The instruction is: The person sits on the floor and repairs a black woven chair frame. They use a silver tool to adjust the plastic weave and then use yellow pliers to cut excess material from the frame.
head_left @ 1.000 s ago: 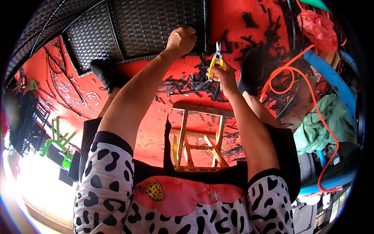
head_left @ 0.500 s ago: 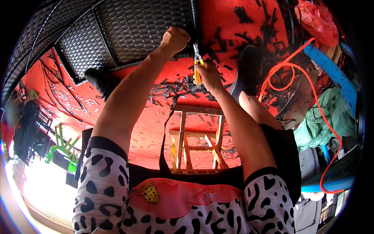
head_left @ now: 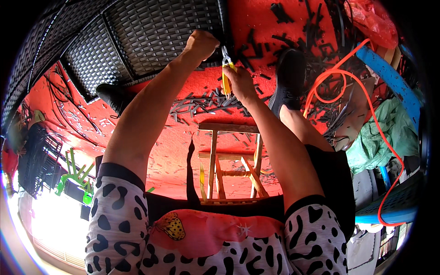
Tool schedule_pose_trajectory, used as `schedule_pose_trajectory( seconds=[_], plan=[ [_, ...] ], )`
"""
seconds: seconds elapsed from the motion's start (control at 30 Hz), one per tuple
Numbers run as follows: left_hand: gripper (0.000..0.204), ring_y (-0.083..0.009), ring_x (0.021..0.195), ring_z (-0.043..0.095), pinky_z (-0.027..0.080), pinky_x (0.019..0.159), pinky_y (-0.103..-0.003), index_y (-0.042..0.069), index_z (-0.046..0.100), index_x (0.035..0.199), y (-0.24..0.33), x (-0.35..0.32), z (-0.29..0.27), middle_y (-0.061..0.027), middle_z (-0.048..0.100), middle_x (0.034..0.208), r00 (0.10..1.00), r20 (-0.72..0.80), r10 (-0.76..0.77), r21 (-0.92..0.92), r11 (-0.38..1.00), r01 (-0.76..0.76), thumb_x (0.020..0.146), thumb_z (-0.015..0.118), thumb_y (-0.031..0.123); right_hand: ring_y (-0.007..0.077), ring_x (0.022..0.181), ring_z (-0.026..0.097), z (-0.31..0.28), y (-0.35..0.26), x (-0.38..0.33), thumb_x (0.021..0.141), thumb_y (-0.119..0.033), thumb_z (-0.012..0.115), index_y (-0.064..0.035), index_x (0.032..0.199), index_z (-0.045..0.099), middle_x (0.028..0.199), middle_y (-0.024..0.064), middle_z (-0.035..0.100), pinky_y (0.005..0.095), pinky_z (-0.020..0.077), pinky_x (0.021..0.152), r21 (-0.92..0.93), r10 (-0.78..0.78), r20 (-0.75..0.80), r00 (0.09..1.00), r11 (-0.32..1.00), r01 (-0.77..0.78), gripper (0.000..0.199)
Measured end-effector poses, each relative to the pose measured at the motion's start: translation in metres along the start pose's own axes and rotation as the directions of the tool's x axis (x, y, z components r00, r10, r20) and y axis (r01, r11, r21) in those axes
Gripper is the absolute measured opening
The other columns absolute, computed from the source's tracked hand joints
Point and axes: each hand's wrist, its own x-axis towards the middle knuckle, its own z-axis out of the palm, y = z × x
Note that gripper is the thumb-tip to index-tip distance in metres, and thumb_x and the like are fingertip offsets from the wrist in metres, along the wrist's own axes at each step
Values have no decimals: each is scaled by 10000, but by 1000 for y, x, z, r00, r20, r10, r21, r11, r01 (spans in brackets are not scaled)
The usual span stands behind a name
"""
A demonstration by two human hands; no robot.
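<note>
Two hands up, both arms stretched forward. Your left hand grips the edge of the one dark woven panel; your right hand is closed around one yellow-handled pair of cutters, tips at that edge. One wooden stool below, two dark shoes on the red floor among many black offcuts.

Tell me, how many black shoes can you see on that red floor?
2. One black shoe lies left, below the woven panel; the other black shoe is right of the right hand holding yellow-handled pliers.
</note>
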Motion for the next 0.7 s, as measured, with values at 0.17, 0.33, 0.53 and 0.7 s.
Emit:
schedule_pose_trajectory(
  seconds=[0.17,0.33,0.53,0.7],
  plan=[
    [195,-192,659,628,507,604,-297,68,681,865,7,-3,-4,-94,652,765,991,49,-121,-59,991,124,779,593,220,165,441,539,2,-7,-2,862,-351,527,-13,781,521,558,83,536,295,450,403,146,56,23,998,988,-59,348],
    [156,-129,409,462,393,390,-287,21,653,807,0,1,-1,-32,504,524,999,-4,48,-65,997,-48,752,604,158,155,421,520,0,-6,0,858,-359,535,-23,764,510,544,73,519,283,429,379,159,48,17,999,986,-50,349],
    [171,-132,400,462,404,398,-290,19,647,817,1,7,-5,-43,520,532,995,70,65,45,997,-68,765,585,169,139,399,496,-7,-11,-2,861,-348,527,-30,754,506,526,56,495,278,425,370,61,44,89,995,997,-50,336],
    [187,-141,400,474,439,412,-299,17,638,806,-5,22,-7,-54,566,575,975,176,136,262,948,-180,779,571,190,131,397,492,-1,-11,-4,864,-337,522,-35,757,506,527,48,492,277,401,357,90,26,42,999,995,-30,321]
  ],
)
